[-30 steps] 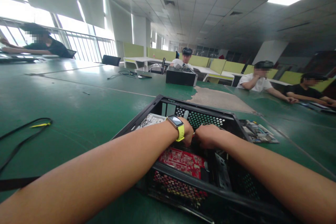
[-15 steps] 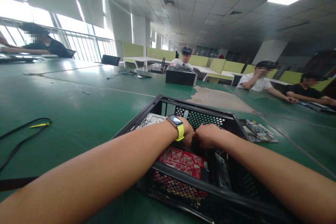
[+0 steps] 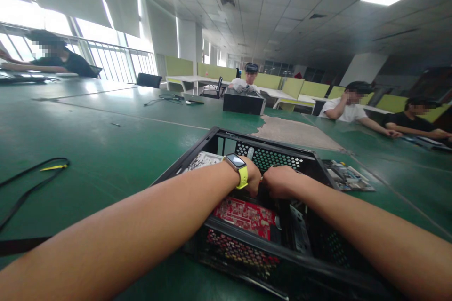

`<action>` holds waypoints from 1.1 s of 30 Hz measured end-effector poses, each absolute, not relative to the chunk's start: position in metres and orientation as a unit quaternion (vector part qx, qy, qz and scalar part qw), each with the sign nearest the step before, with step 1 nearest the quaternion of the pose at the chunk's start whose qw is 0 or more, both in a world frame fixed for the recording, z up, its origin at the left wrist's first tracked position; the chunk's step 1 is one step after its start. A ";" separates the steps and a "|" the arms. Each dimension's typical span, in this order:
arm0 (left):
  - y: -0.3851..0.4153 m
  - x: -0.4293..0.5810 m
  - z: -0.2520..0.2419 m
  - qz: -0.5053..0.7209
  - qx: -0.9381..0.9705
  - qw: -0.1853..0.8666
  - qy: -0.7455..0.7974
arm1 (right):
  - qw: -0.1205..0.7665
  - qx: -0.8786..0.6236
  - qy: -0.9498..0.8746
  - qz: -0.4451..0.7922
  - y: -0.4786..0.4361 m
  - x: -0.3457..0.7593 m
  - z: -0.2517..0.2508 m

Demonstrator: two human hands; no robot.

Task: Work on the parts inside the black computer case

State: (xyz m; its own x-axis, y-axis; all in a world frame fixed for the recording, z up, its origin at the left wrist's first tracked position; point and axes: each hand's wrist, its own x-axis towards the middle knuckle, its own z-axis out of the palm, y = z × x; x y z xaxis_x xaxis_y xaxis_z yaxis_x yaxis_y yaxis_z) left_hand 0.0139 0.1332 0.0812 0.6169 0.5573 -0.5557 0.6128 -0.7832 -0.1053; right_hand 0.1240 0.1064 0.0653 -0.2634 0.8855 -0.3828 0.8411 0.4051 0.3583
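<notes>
A black computer case point(image 3: 268, 138) lies with its side open on the table. Both my hands reach down into it and meet near its middle. My left hand point(image 3: 252, 178), below a watch point(image 3: 237, 163) with a yellow-green strap, has its fingers curled and turned away from view. Right beside it, my right hand point(image 3: 280, 181) is closed with bent fingers. Whatever the two hands pinch between them is hidden in the dark inside. A red circuit board point(image 3: 245, 216) sits in the case just nearer than my hands. Left of my left wrist shows a pale metal part point(image 3: 203, 161).
A loose circuit board point(image 3: 348, 175) lies right of the case. On the green table point(image 3: 106, 146) are a black cable point(image 3: 24, 188) at left and thin cables point(image 3: 164, 99) farther back. A co-worker point(image 3: 250, 77) sits behind another case point(image 3: 243, 103); several other people sit around.
My hands stay at almost the same spot inside the case. Across the table, a flat dark object near the thin cables looks raised and tilted now.
</notes>
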 end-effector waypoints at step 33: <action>0.130 0.015 0.084 -0.269 0.899 0.062 0.341 | 0.282 0.555 0.783 0.002 0.103 0.121 0.072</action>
State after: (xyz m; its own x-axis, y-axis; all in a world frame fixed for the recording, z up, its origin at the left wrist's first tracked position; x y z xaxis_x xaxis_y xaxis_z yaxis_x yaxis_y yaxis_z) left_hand 0.0148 0.1302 0.0838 0.6232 0.5794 -0.5253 0.6463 -0.7597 -0.0712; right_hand 0.1211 0.1026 0.0722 -0.2260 0.8695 -0.4391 0.8671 0.3850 0.3162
